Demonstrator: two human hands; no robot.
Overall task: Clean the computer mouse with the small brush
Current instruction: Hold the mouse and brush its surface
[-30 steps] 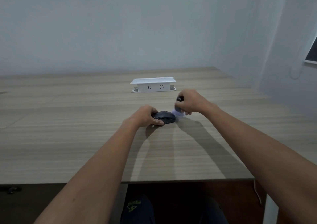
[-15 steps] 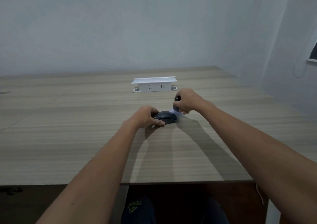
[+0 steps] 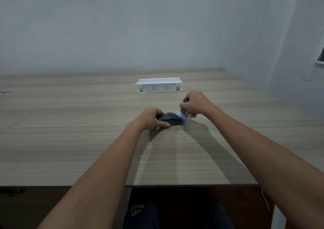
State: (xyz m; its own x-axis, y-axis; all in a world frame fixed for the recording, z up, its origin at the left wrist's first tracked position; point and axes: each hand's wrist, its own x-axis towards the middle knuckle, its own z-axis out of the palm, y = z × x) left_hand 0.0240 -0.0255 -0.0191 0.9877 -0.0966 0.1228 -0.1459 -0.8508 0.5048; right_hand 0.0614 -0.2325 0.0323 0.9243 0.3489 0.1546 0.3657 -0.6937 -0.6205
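Note:
A dark computer mouse point(image 3: 171, 119) lies on the wooden table point(image 3: 87, 141), a little beyond its middle. My left hand point(image 3: 150, 117) grips the mouse's left side, thumb along its near edge. My right hand point(image 3: 194, 105) is closed around a small brush point(image 3: 182, 116) with a dark handle that sticks up above the fist. Its pale bristles touch the right end of the mouse. Most of the handle is hidden inside my fist.
A white pop-up socket box point(image 3: 158, 86) stands on the table just behind my hands. The table's near edge point(image 3: 175, 185) runs above my lap. A grey wall closes the back and the right side.
My right hand with the brush has shifted slightly along the right end of the mouse. The left hand and the mouse have stayed put.

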